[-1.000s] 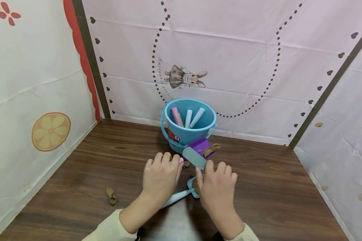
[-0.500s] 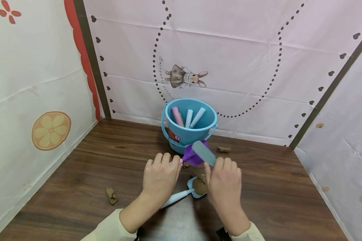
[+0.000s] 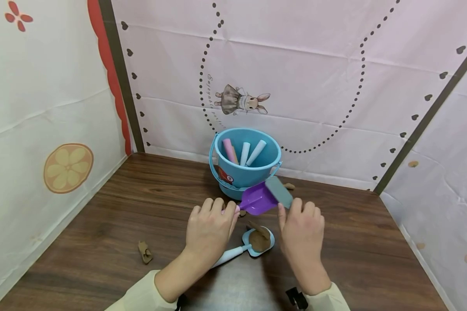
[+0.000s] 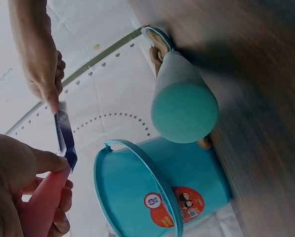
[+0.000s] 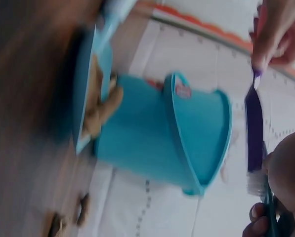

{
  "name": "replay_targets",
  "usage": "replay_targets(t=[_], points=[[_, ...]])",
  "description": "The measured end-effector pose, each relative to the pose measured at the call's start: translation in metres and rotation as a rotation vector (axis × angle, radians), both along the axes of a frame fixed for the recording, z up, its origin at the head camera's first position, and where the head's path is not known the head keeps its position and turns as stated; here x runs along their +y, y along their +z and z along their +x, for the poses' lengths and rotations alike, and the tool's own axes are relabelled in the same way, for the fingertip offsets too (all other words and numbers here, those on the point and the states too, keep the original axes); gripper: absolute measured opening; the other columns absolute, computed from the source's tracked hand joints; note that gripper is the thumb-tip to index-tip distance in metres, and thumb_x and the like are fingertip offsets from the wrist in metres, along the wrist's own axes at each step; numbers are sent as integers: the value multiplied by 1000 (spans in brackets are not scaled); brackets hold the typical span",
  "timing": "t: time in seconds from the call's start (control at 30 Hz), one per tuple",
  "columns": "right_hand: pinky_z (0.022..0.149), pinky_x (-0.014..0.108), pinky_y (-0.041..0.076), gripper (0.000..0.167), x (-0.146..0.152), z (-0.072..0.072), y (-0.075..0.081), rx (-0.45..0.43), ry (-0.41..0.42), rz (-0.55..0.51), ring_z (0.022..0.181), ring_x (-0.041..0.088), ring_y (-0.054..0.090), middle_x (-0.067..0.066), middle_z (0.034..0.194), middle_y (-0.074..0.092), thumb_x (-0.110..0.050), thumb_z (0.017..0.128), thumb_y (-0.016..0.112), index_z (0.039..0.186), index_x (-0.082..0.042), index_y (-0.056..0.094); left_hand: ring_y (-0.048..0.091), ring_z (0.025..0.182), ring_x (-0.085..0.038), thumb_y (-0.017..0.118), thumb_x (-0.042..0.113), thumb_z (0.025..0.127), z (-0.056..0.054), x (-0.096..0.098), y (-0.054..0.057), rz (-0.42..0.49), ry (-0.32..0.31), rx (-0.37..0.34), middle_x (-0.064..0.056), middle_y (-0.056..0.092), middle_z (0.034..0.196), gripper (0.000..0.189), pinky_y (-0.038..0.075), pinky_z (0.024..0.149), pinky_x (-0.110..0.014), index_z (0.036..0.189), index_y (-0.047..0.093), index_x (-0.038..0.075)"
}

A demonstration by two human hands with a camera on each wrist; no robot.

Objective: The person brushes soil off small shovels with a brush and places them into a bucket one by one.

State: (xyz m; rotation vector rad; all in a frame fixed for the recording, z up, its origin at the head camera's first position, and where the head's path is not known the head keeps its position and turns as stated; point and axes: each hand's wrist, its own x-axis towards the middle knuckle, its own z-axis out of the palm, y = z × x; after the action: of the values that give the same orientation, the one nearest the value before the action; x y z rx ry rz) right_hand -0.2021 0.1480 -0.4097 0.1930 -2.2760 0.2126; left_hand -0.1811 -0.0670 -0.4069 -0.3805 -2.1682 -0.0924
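In the head view my left hand [image 3: 209, 226] grips the pink handle [image 4: 46, 200] of a purple toy shovel [image 3: 257, 199]. My right hand [image 3: 304, 229] pinches a flat grey-green blade-like piece [image 3: 279, 192], which overlaps the right end of the purple scoop. No brown lumps show on the visible part of that scoop. Below lies a light blue toy shovel [image 3: 227, 255], its scoop holding brown clay-like material [image 3: 260, 241] with a longer piece on top. The left wrist view shows this shovel's handle end [image 4: 184, 111] close up.
Behind the hands stands a blue bucket [image 3: 247, 175] with pink and white handles inside. Brown pieces lie on the wooden table [image 3: 101, 224]: one at left [image 3: 145, 252], another by the bucket's right side [image 3: 289, 186]. Printed cloth walls [image 3: 315, 95] enclose the table.
The right hand has moved right with the grey-green piece, sliding along the purple scoop. A brown lump at the scoop's end has dropped to the table on the right. The left hand has barely moved.
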Motion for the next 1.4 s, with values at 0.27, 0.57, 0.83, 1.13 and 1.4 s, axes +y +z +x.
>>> replay_targets(t=[0.27,0.57,0.83,1.13,1.4], points=[[54,42,35,45,-26,16,-4,11,78,56,60,33,42,13,70,40,-43,99,56,83,-1,48,54,63,-25,75,34,92,-3,-4,0,11,15,-1,-7,61,75,24,37,46,-35,89,67,11],[55,45,36,42,-12,7,-4,-21,13,5,62,37,46,15,71,42,-39,97,64,85,-1,50,53,64,-26,71,34,96,-4,-3,1,18,1,15,-7,59,74,25,36,48,-35,90,67,10],[56,46,37,42,-12,12,2,-58,23,-41,62,36,46,14,71,41,-39,99,61,84,-2,48,53,64,-25,72,34,95,-3,-1,-2,-5,-5,2,-6,58,75,23,34,48,-34,88,66,13],[56,43,38,41,-28,17,-5,-132,49,2,62,33,47,12,71,42,-42,98,63,87,-3,52,56,66,-26,70,34,96,-1,2,-3,0,-35,-6,-7,62,78,23,39,49,-35,91,69,11],[58,51,38,43,13,0,8,-120,-72,-106,65,42,50,17,72,43,-39,103,56,85,0,48,51,63,-25,72,32,94,-1,-1,-2,9,-19,25,-6,56,73,23,34,48,-34,87,65,12]])
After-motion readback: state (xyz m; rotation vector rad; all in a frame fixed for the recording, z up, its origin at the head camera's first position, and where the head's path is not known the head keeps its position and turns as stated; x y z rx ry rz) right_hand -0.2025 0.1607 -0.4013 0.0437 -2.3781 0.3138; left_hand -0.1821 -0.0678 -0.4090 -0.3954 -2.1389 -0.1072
